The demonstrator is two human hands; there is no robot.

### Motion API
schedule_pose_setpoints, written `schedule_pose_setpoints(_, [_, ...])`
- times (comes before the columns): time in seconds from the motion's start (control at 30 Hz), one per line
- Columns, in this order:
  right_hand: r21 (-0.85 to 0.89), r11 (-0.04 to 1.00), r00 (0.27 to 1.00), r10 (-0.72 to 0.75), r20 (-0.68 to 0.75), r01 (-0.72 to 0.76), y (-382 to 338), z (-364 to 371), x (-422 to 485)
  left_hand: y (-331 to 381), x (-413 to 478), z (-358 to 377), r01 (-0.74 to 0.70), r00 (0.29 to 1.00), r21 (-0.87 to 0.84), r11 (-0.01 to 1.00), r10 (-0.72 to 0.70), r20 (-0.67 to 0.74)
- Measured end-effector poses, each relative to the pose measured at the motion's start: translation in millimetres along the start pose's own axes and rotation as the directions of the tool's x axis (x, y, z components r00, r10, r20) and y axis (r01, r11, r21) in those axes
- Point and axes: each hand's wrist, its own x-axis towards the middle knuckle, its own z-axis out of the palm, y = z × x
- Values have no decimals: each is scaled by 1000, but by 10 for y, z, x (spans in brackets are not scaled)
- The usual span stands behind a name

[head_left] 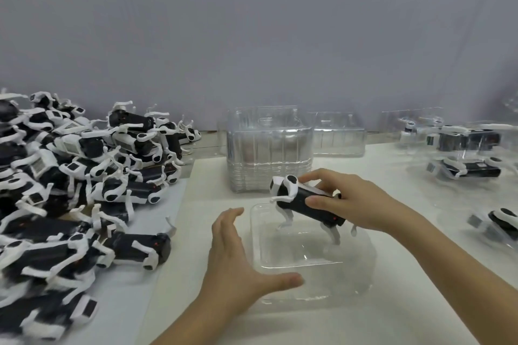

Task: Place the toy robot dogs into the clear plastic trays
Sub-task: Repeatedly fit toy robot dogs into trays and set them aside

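Note:
My right hand [340, 202] grips a black-and-white toy robot dog [297, 199] by its body. The dog hangs legs down over the far side of an empty clear plastic tray [350, 283] in front of me. My left hand [232, 255] lies flat with straight fingers against the tray's left edge, thumb along its near rim. A big heap of robot dogs [84, 182] covers the left part of the table.
A stack of empty clear trays [269, 148] stands behind the tray, with another stack [339, 134] further back. Trays holding dogs [471, 148] sit at the right, one [501, 221] near the right edge. A grey wall rises behind the white table.

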Motion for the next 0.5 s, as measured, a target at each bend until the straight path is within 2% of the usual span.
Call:
schedule_pose_setpoints(0.1, [62,997,996,-47,81,42,37,-38,59,-45,131,-96,-116,984,-100,988,128,120])
schedule_pose_setpoints(0.2, [40,996,986,-84,142,79,52,-59,119,-16,276,-106,-107,947,-207,972,163,277])
schedule_pose_setpoints(0.33, [-101,986,973,-108,202,130,91,-62,163,-76,316,-71,-107,951,-283,953,181,250])
schedule_pose_setpoints(0.5, [-137,978,967,-124,222,157,103,-47,191,-115,314,-79,-98,954,-304,948,176,241])
